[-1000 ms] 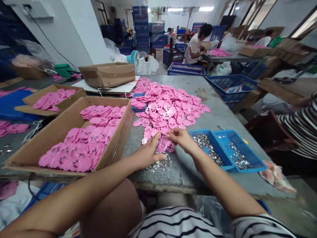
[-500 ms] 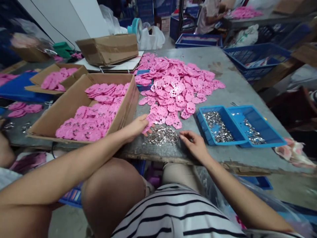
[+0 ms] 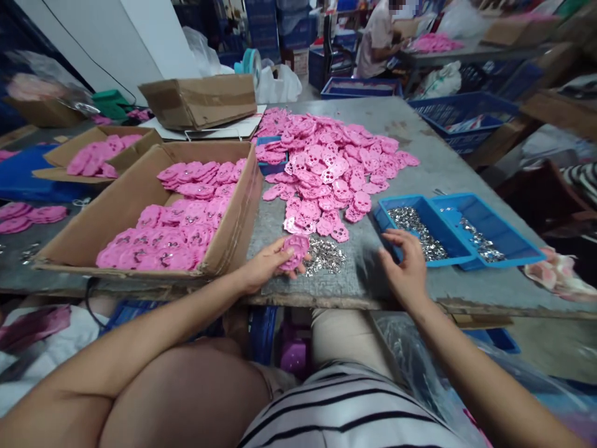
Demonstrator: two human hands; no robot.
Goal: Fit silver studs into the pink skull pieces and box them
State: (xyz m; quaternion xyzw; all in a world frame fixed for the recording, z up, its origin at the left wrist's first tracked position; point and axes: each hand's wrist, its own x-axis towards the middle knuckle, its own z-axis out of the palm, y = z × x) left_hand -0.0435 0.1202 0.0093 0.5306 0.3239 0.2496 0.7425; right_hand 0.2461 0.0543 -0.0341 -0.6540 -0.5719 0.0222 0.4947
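Observation:
My left hand (image 3: 272, 264) is closed on a flat pink plastic piece (image 3: 296, 250), gripped at its edge between thumb and fingers. It hovers by the left side of a small pile of shiny metal bits (image 3: 326, 256) on the table. My right hand (image 3: 405, 266) is at the near left corner of a blue tray (image 3: 450, 260), thumb and fingers apart, with nothing visible in them. Similar metal bits lie in that tray. Beyond my hands spreads a large heap of pink pieces (image 3: 340, 155) with holes in them.
To the left stands a cardboard box (image 3: 237, 230) holding rows of pink pieces with metal on them. A second blue tray (image 3: 522, 252) and a crumpled cloth (image 3: 555, 270) are at the right. Another person (image 3: 375, 40) sits at a far table.
My right hand has moved right, from the metal pile to the blue tray. My left hand has come slightly nearer me, and the pink piece now shows its face.

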